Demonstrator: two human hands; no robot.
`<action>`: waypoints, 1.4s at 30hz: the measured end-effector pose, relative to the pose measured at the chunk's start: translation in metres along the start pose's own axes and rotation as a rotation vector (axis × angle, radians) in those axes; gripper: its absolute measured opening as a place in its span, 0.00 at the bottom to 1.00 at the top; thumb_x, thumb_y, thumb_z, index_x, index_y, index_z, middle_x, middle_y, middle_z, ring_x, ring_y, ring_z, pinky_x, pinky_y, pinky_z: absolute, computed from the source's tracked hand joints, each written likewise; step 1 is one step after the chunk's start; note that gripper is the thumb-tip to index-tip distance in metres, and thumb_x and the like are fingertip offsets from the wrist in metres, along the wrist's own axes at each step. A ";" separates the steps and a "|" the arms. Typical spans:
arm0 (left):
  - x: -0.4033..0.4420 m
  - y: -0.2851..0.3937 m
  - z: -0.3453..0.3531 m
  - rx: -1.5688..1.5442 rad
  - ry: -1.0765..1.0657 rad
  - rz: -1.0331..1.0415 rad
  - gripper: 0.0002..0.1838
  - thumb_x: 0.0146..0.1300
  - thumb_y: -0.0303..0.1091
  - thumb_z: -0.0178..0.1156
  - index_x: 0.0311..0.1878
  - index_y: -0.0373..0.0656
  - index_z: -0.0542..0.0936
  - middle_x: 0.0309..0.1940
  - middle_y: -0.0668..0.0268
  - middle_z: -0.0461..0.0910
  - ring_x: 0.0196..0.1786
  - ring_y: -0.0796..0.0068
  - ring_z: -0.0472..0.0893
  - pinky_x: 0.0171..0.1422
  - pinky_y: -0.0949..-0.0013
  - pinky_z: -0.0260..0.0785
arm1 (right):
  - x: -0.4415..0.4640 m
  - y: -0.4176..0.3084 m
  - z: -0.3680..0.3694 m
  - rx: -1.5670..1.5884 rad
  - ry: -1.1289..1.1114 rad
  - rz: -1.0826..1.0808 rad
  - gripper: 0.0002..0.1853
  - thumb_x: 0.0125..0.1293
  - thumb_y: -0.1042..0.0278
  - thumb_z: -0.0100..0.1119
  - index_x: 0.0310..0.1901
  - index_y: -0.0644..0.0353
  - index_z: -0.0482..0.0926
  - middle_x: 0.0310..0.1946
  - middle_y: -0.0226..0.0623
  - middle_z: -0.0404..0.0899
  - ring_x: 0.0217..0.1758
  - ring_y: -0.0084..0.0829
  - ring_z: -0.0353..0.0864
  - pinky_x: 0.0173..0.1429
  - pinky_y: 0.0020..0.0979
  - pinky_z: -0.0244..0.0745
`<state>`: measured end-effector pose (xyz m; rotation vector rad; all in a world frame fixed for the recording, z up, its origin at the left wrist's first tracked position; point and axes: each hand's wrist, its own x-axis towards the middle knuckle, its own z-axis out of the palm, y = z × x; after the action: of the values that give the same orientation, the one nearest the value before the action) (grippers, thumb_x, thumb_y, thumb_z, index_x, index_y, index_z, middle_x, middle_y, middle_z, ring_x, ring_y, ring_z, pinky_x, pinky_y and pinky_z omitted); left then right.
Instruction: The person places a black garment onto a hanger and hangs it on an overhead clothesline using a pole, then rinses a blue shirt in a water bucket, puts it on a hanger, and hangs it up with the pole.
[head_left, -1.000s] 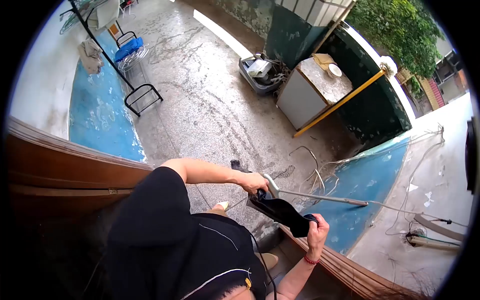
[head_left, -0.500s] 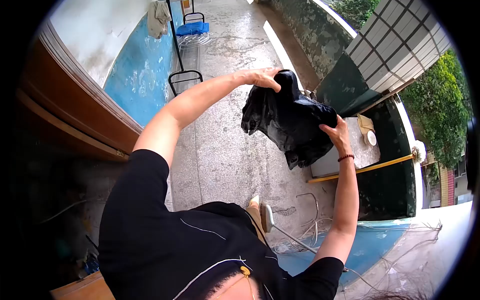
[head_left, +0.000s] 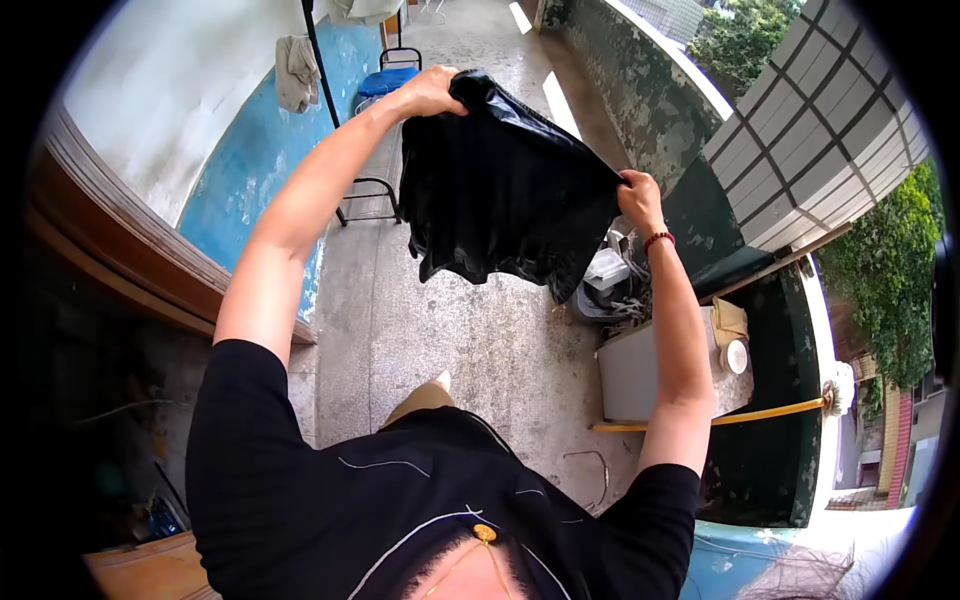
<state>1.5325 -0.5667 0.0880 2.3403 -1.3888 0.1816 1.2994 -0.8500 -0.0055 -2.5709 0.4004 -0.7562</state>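
Black glossy sheet (head_left: 505, 190) hangs at twelve o'clock from the shirt (head_left: 430, 490), above the floor (head_left: 470, 335). The left hand (head_left: 430, 92) pinches its eleven o'clock corner, the right hand (head_left: 641, 203) its three o'clock end, fingers closed on both. Spreading looks mostly done: upper edge stretched, lower edge wavy, not yet flat.

A speckled grey floor (head_left: 470, 345) extends below the left hand (head_left: 430, 93) and right hand (head_left: 641, 202). Left of the left hand: wall (head_left: 170, 100), white upper section, blue lower section, paint worn. Nearer on that side: brown wooden door frame (head_left: 120, 240). Beyond the right hand: mottled parapet (head_left: 670, 120). Right of the right hand: pale column (head_left: 790, 140) with dark gridlines. Below the right hand: white cabinet (head_left: 630, 380) beside a dark green wall section (head_left: 785, 340). Daylight illuminates the area; foliage (head_left: 890, 290) stands at far right.
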 end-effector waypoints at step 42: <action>0.504 -0.461 0.087 -0.661 0.607 -0.576 0.22 0.50 0.29 0.51 0.52 0.39 0.70 0.47 0.66 0.72 0.50 0.76 0.68 0.56 0.72 0.57 | 0.854 0.111 0.434 0.344 -0.953 -0.370 0.13 0.40 0.68 0.64 0.27 0.68 0.77 0.18 0.34 0.75 0.22 0.25 0.73 0.26 0.27 0.66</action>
<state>2.1717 -0.8175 0.0380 1.7972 -0.3698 0.1986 2.2205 -1.1357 -0.0093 -2.3519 -0.4685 0.3239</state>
